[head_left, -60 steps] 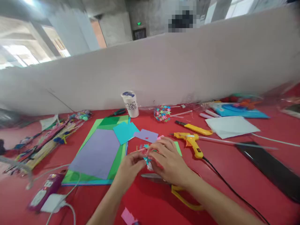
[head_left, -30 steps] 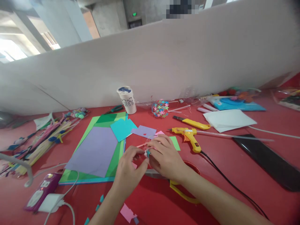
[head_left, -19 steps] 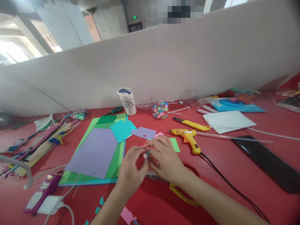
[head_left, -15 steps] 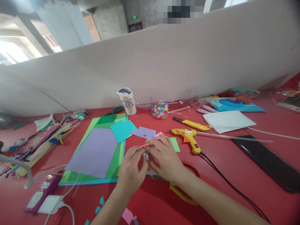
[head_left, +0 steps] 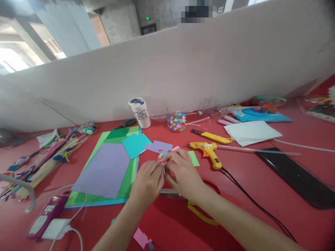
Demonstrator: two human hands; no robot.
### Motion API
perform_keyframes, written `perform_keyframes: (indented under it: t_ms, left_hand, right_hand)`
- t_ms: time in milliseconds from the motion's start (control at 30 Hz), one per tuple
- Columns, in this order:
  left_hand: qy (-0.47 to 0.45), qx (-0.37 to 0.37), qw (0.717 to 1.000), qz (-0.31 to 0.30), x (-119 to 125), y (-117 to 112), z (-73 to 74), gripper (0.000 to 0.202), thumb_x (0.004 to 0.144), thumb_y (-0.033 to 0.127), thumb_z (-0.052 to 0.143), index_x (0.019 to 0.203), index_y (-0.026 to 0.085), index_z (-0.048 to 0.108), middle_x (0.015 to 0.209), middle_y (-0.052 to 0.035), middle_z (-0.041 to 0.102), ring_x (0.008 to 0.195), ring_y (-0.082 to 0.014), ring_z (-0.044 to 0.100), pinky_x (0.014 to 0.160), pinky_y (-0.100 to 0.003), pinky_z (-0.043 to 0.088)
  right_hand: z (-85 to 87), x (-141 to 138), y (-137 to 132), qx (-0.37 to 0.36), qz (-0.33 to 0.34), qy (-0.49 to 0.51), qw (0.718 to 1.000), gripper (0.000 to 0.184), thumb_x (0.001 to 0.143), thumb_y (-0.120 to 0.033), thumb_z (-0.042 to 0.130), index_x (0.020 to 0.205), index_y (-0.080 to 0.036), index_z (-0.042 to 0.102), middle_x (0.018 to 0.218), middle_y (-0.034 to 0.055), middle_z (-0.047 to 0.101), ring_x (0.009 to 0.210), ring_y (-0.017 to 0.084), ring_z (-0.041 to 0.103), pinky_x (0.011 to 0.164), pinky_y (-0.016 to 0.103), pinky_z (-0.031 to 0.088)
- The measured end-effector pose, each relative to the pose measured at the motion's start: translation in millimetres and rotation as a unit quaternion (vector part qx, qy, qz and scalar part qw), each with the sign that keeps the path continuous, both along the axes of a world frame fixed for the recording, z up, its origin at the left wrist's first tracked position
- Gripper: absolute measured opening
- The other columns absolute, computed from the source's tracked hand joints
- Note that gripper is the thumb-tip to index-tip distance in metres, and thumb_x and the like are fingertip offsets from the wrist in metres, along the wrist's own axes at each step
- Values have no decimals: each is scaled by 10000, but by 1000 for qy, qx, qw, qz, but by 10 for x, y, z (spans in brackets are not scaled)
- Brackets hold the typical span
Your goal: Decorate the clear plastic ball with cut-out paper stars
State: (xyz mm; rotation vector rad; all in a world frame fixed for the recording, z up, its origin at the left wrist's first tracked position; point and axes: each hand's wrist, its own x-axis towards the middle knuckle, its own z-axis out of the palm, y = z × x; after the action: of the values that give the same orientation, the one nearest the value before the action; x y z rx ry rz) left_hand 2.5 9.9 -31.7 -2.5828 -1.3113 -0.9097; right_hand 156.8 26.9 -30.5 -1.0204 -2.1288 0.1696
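Note:
My left hand (head_left: 148,179) and my right hand (head_left: 181,170) meet above the middle of the red table, thumbs and fingers pinched together. Between them is a small, mostly hidden star-decorated ball (head_left: 162,158), with pink, green and blue bits showing. My left fingertips pinch at its near side, and my right hand wraps its right side. Beneath my hands lie scissors (head_left: 202,212) with a yellow and red handle. Just beyond are a purple paper piece (head_left: 159,146) and a green paper piece (head_left: 193,158). A clear ball covered in coloured stars (head_left: 177,121) sits farther back.
A yellow glue gun (head_left: 209,150) and a yellow utility knife (head_left: 216,137) lie to the right, near a black phone-like slab (head_left: 295,176). Coloured paper sheets (head_left: 104,170) spread to the left. A white cup (head_left: 141,113) stands by the partition; a purple power strip (head_left: 47,216) is front left.
My fingers have closed tighter together around the small ball, and its starred far side now shows more. The whole view has shifted slightly; the table items stay in place.

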Motion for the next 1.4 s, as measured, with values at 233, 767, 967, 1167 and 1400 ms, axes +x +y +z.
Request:
perform_keyframes:
  t_ms: [233,767,967,1167,1400]
  left_hand:
    - [-12,-11,1000,17,42,19,17,174,838,101,461,763,161,607,741,-66,609,712,-191,550,662,-311,447]
    - [-107,-61,990,74,-37,-58,-9,212,820,186,496,1005,157,595,972,-115,634,943,-234,580,844,-388,460]
    - [-156,-221,955,122,-107,-86,-60,121,788,263,552,730,185,625,723,-44,612,680,-191,561,666,-336,449]
    - [-247,-370,889,109,132,-32,-100,183,712,366,634,636,199,621,685,-33,626,706,-212,564,686,-334,410]
    - [-461,-555,692,-3,267,6,119,337,755,435,522,777,131,667,792,-106,695,732,-197,630,724,-334,473]
  right_hand:
    - [15,34,25,2,-26,-12,1000,104,734,-125,616,650,-184,598,886,78,608,884,250,462,824,434,382]
    - [50,107,90,-44,-26,72,996,173,686,-64,584,570,-189,556,839,46,616,826,217,490,739,381,394]
    - [-5,158,209,-75,-1,135,988,197,668,-20,567,575,-194,573,801,40,600,803,208,500,739,369,412]
    - [23,169,223,-114,20,228,967,157,726,-96,524,625,-210,558,815,33,590,821,207,540,744,372,435]
    - [359,345,189,-162,57,328,929,131,761,-170,494,638,-215,506,873,43,568,826,196,576,674,324,445]
